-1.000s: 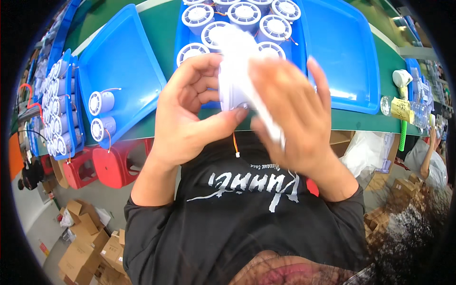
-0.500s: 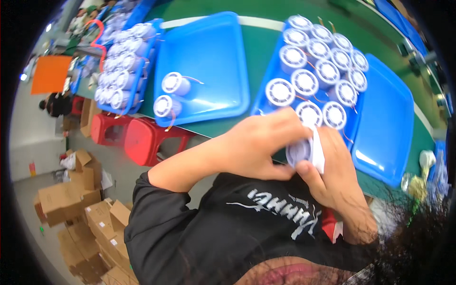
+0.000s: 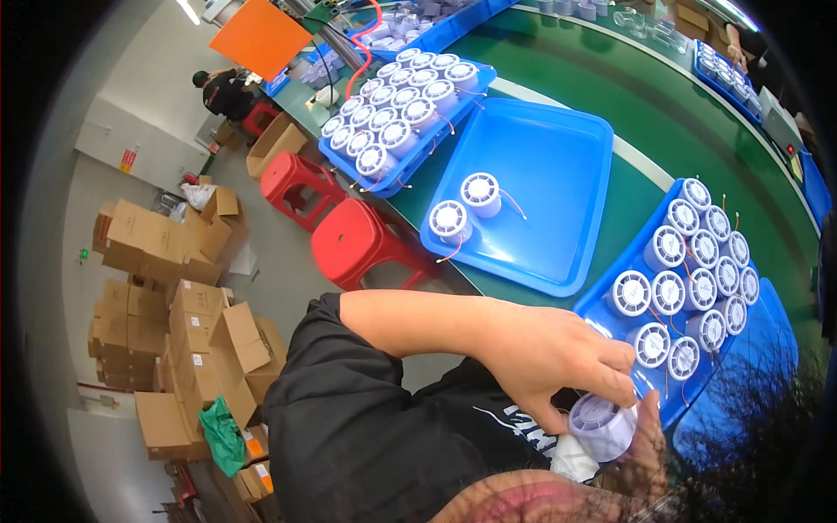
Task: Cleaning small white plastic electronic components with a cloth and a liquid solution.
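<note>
Green and long, the surface [image 3: 645, 113] runs through a workshop with cardboard boxes [image 3: 166, 296] stacked on the floor beside it. Nearest the person, just below the surface's near edge, the left hand [image 3: 558, 353] has its fingers closed in a grip over the top of a small white cylindrical fan [image 3: 602, 425], with a white cloth [image 3: 571, 458] under it. The right hand [image 3: 645, 444] is mostly hidden behind the fan; how its grip stands cannot be told. Just beyond the fan lies a blue tray [image 3: 610, 301] packed with like fans. Farther left along the surface a second blue tray [image 3: 558, 174] carries only two fans, with red stools [image 3: 362, 240] below its edge. Beyond that, a third tray [image 3: 397, 118] is full.
</note>
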A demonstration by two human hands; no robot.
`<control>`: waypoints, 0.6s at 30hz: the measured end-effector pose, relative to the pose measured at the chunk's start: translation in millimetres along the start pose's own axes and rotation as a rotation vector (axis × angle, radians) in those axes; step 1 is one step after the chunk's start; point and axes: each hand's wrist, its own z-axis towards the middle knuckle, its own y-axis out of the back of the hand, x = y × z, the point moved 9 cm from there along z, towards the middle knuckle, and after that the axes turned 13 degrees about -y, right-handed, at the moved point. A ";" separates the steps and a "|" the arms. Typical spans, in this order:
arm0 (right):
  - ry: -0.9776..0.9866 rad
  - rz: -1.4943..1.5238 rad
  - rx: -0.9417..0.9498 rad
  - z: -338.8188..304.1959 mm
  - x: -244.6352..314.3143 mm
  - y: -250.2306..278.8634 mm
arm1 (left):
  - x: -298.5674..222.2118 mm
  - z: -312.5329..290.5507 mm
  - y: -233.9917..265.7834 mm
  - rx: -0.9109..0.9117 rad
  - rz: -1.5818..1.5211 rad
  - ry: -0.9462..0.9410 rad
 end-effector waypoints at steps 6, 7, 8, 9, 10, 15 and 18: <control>0.168 0.468 -0.130 -6.2 -13.5 17.4 | 34.5 -11.1 16.3 -0.223 -0.068 0.059; 0.180 0.478 -0.139 -8.2 -8.8 16.6 | 37.6 -11.1 21.7 -0.283 -0.066 0.041; 0.205 0.368 0.059 -10.3 6.1 -2.6 | 42.1 -11.1 25.5 -0.315 -0.036 0.025; 0.228 0.251 0.255 -15.5 16.8 -23.7 | 45.7 -11.9 29.4 -0.349 -0.004 0.009; 0.229 0.244 0.254 -17.2 18.0 -15.4 | 49.5 -15.8 29.5 -0.377 -0.001 0.042; 0.516 0.115 -0.014 -36.4 50.6 14.8 | 52.0 -33.3 16.1 -0.430 0.032 0.078; 0.638 -0.031 -0.560 -52.3 60.4 17.2 | 48.1 -49.4 14.6 -0.470 0.034 0.138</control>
